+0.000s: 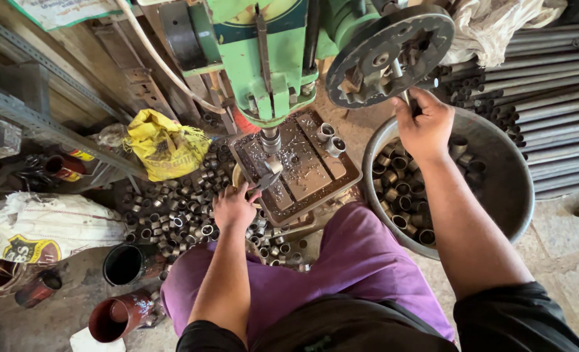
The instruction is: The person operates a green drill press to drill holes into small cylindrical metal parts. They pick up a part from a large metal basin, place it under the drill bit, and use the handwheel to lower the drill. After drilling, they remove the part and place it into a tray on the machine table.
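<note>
Under the green drill press, seen from the head camera, the left hand reaches to the machine's steel surface, its fingers closed around a small metal ring held just below the drill spindle. Two more rings stand on the surface beyond and to the right of those fingers. To their left, a heap of short metal rings lies on the floor, with a crumpled yellow bag further off. The right hand is raised beside the round feed wheel, its fingers wrapped tight on the wheel's handle. Directly beneath that hand sits a large metal basin holding more rings. Long steel pipes are stacked to the right of it.
</note>
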